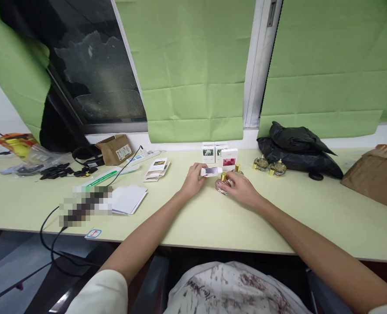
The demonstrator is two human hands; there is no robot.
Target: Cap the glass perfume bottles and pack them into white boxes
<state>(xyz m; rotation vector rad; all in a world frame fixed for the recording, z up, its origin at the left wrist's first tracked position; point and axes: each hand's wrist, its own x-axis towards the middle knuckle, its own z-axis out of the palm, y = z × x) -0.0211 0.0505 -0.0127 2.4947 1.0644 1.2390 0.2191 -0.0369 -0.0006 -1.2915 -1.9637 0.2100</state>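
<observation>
My left hand [193, 179] grips a small white carton [212, 171] lying on its side, its open end facing right. My right hand [242, 188] holds a clear glass perfume bottle [222, 184] with a gold cap, right by the carton's mouth on the pale green table [213, 218]. Just behind stand three small white boxes [219, 155] with picture labels, one showing pink. Two more gold-capped bottles [269, 165] sit to the right.
A black plastic bag [298, 150] lies at the back right, a brown paper bag [373, 176] at far right. Left side: leaflets [156, 169], white cards [128, 198], black cables, a cardboard box [115, 149]. Green blinds hang behind.
</observation>
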